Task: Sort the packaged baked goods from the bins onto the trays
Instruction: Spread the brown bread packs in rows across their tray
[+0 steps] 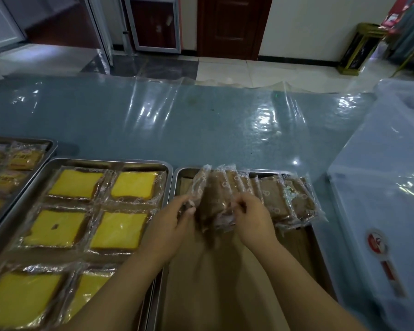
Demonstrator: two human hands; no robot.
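Both forearms are reaching over the right tray [177,185], the left hand [175,219] and right hand [255,215] pinching a fan of brown packs [216,199] above its far end, beside lying packs [294,201]. Yellow cakes [120,229] are filling the middle tray [110,161].

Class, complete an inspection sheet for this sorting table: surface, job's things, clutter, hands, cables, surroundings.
Surface: blue table under wrinkled clear film.
Job's things: middle tray holds yellow cake packets; right tray, paper-lined, holds brown packets along its far end; left tray holds orange packets; white lidded bin at right.
Clutter: nothing seen.
Hands: left hand and right hand both grip a bundle of brown packets over the right tray.
Cables: nothing seen.
Surroundings: tiled floor, brown door.
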